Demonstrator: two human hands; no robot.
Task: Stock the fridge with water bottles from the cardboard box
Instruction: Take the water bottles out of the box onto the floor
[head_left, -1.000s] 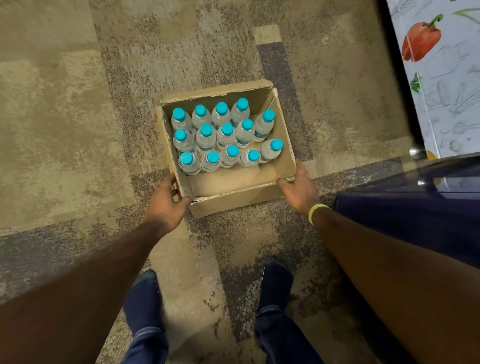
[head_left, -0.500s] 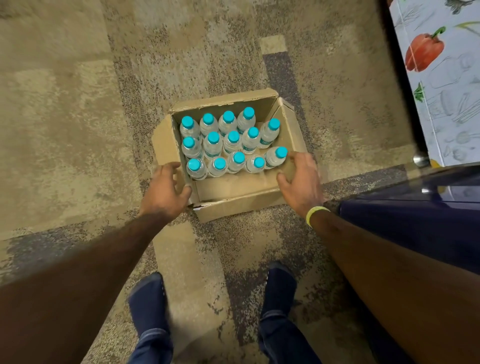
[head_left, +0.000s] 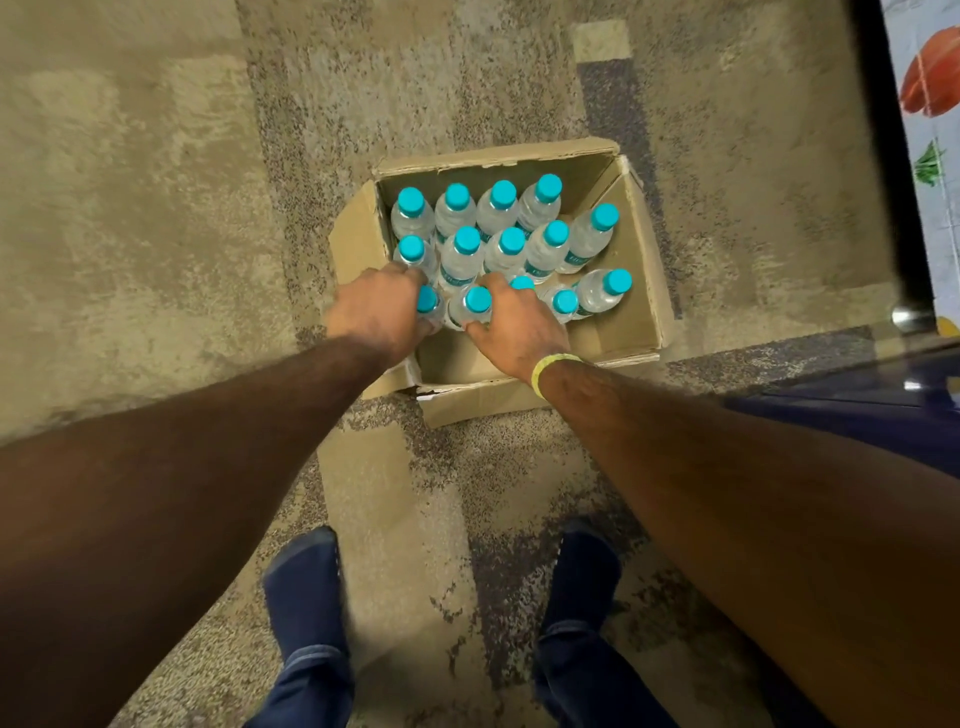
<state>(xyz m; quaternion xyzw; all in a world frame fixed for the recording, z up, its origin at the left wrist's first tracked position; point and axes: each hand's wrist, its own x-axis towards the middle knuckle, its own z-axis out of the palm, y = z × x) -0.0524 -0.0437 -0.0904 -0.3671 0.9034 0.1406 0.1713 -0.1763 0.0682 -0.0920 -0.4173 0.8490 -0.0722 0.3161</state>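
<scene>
Both hands are down in the cardboard box (head_left: 641, 291). The left hand (head_left: 379, 312) curls round the corner water bottle (head_left: 427, 299), and the right hand (head_left: 511, 325) wraps the neighbouring water bottle (head_left: 477, 300). That's the pick-up step, I'd say. Next move: lift straight up, clear of the box walls and the flap beside the left hand. Beyond the fingers the other bottles (head_left: 511, 241) stand packed tight. The likely fridge (head_left: 930, 234) is well off to the right, with open carpet (head_left: 753, 208) between.
</scene>
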